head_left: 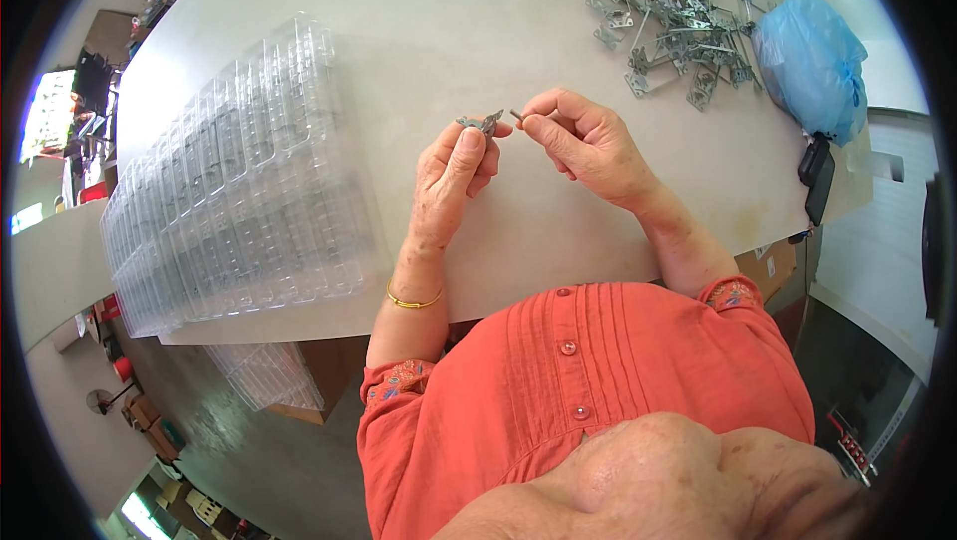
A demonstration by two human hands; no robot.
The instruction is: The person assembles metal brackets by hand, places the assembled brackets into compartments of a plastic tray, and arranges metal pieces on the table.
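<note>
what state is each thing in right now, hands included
left hand: closed on the small metal fitting
small metal fitting: held up off the table
right hand: pinching the short pin
short pin: apart from the fitting
metal parts pile: loose, heaped
clear plastic trays: stacked
blue plastic bag: bulging

The small metal piece (480, 125) is partly covered by the left grip (454, 169), and its detail is too small to be resolved. The rear end of the thin rod (516, 115) is concealed by the right grip (590, 146). The pile of metal parts (670, 23) is cut off by the upper edge. The contents of the blue bag (809, 61) cannot be made out. A cardboard box (782, 275) at the right is partly hidden by the tabletop (429, 51).
</note>
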